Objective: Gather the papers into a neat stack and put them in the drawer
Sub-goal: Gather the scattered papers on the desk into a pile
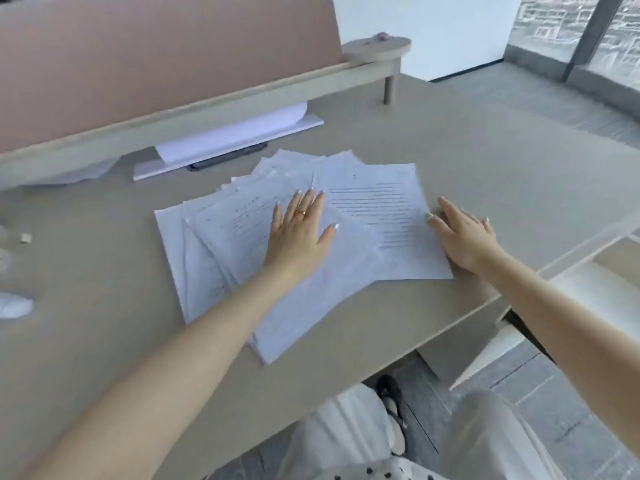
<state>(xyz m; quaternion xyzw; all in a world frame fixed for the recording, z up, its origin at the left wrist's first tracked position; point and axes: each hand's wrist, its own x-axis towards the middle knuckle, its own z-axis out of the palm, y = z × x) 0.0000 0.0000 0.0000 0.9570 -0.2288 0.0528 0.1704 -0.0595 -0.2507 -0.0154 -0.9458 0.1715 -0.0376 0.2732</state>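
Several white printed papers (377,209) lie fanned out and overlapping in the middle of the beige desk (485,161). My left hand (299,232) rests flat on top of the pile, fingers spread, a gold ring on one finger. My right hand (462,233) lies flat on the desk against the right edge of the rightmost sheet, fingers together, thumb touching the paper's edge. An open drawer (595,278) with a pale inside shows below the desk's right edge.
A white board with a curled sheet and a dark phone (228,157) lies at the back under the desk's raised shelf (207,105). Small items, among them a crumpled white thing (15,304), sit at the left edge. My legs and a shoe show below the desk's front edge.
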